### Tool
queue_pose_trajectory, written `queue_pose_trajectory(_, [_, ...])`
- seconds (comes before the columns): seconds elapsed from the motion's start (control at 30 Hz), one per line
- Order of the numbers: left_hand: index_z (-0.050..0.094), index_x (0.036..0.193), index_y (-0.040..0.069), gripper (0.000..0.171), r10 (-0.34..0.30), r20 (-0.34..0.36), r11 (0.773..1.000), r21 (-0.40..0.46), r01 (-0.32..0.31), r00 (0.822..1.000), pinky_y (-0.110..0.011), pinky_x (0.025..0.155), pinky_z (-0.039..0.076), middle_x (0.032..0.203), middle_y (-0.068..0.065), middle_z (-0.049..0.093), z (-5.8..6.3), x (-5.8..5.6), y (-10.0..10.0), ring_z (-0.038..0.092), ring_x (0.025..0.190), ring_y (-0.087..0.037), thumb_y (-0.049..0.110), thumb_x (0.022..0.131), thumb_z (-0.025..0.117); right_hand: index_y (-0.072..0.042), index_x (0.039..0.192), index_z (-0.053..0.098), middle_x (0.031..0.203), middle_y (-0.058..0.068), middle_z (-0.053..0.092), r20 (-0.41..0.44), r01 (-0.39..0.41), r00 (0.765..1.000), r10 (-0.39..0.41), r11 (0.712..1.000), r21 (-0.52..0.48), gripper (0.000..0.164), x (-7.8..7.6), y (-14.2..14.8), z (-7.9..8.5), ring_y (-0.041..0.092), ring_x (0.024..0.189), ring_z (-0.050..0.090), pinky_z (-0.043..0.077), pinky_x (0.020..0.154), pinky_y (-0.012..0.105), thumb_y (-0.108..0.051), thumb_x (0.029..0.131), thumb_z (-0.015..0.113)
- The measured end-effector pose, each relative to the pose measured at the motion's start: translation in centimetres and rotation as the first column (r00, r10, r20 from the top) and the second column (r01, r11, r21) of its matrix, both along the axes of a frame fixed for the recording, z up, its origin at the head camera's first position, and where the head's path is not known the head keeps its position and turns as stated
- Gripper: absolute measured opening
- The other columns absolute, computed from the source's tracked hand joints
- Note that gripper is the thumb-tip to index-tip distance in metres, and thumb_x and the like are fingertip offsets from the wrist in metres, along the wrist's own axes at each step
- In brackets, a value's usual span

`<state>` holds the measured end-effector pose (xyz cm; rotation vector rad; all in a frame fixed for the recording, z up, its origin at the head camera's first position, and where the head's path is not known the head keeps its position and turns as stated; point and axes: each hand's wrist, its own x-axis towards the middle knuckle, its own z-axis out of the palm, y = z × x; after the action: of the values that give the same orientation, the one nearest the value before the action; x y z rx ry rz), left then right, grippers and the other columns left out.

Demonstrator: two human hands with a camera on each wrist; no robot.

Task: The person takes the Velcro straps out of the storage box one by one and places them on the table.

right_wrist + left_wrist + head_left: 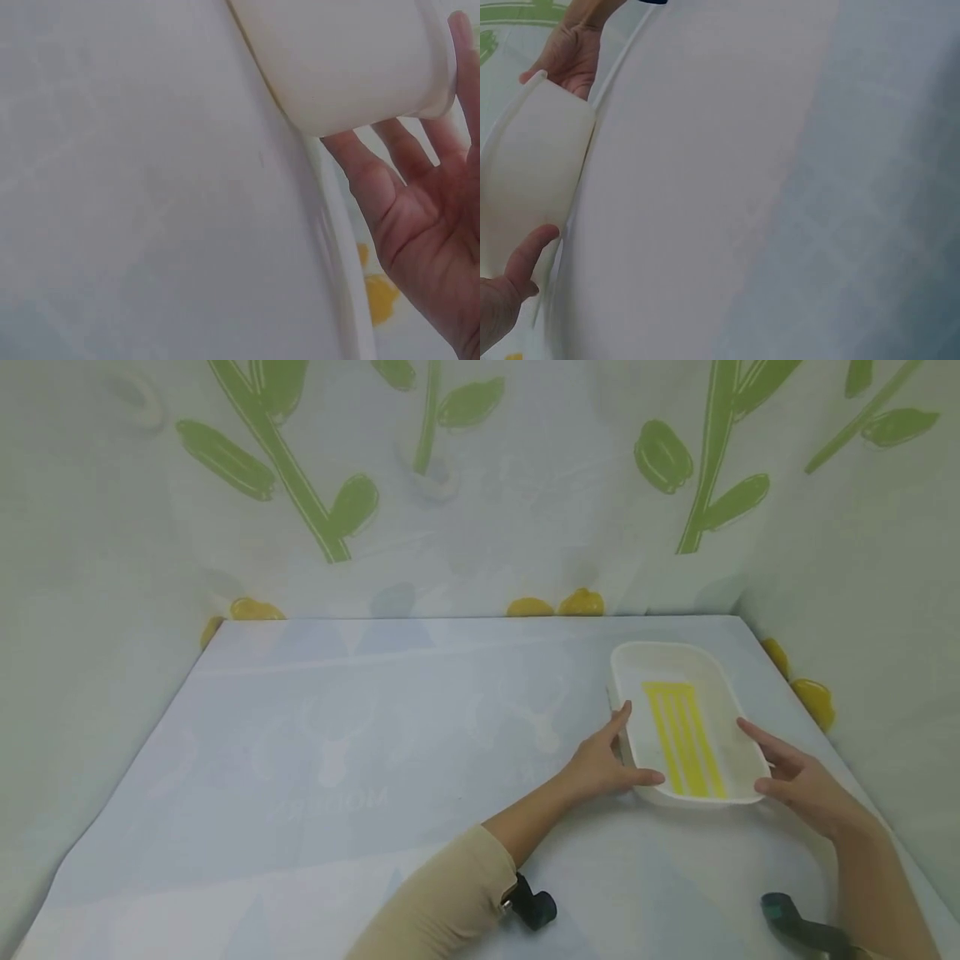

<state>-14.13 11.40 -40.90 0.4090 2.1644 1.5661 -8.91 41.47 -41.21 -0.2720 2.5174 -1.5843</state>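
A white plastic tray (716, 693) with rounded corners lies at the right of the table, its floor marked by a yellow striped patch (684, 739). My left hand (600, 762) holds its left side, thumb over the near-left rim and fingers spread along the outer wall. At the near-right corner, my right hand (806, 785) grips the tray with thumb and index finger at the rim. The right wrist view shows that hand's other fingers against the outside of the wall. Both hands, the left hand (501, 304) lower, flank the tray in the left wrist view.
A pale patterned cloth (337, 760) covers the table. Behind it hangs a white curtain (517, 527) with green leaf prints, continuing along both sides. The table's right edge runs close beyond the tray. Dark wrist-worn devices sit near each forearm, one (534, 906) by the left sleeve.
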Motion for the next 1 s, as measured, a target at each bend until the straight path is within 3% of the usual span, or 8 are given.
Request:
queue_pose_trajectory(0.23, [0.018,0.148,0.044,0.103,0.003,0.006,1.000,0.011,-0.003,1.000,-0.033,0.106,0.034,0.155,0.006,0.022,-0.6,-0.3,-0.7,0.030,0.139,-0.014,0.036,0.069,0.084,-0.021,0.151,0.024,0.137,-0.038,0.031,-0.001,-0.032,0.999,0.032,0.999,-0.038,0.073,-0.5,-0.7,0.1,-0.018,0.113,0.044,0.045,0.082,0.008,0.001,0.090,0.059])
queue_pose_trajectory(0.6, [0.020,0.146,0.047,0.102,0.026,0.038,0.999,0.026,-0.027,0.999,-0.036,0.103,0.039,0.153,0.004,0.030,-0.5,-0.1,-2.0,0.036,0.137,-0.020,0.034,0.069,0.085,-0.029,0.149,0.029,0.140,-0.034,0.029,0.043,0.003,0.999,-0.004,1.000,0.020,0.071,-0.7,-2.0,0.1,-0.018,0.109,0.046,0.045,0.081,0.009,-0.006,0.090,0.062])
queue_pose_trajectory(0.83, [0.019,0.147,0.046,0.103,0.019,0.022,0.999,0.051,-0.020,1.000,-0.036,0.105,0.037,0.153,0.003,0.030,-0.6,-0.2,-3.0,0.033,0.138,-0.018,0.033,0.069,0.085,-0.023,0.149,0.029,0.133,-0.039,0.033,0.059,-0.015,0.998,0.016,0.999,-0.029,0.071,-1.2,-2.6,0.4,-0.019,0.110,0.045,0.046,0.082,0.009,-0.005,0.089,0.063])
queue_pose_trajectory(1.0, [0.019,0.148,0.044,0.103,0.021,0.002,0.998,0.062,-0.021,1.000,-0.035,0.107,0.034,0.153,0.002,0.030,-0.8,-0.1,-4.3,0.033,0.138,-0.016,0.032,0.070,0.084,-0.026,0.148,0.031,0.138,-0.034,0.034,0.066,-0.041,0.997,0.045,0.997,-0.063,0.071,-1.5,-3.4,0.3,-0.016,0.111,0.048,0.046,0.083,0.011,-0.003,0.088,0.063])
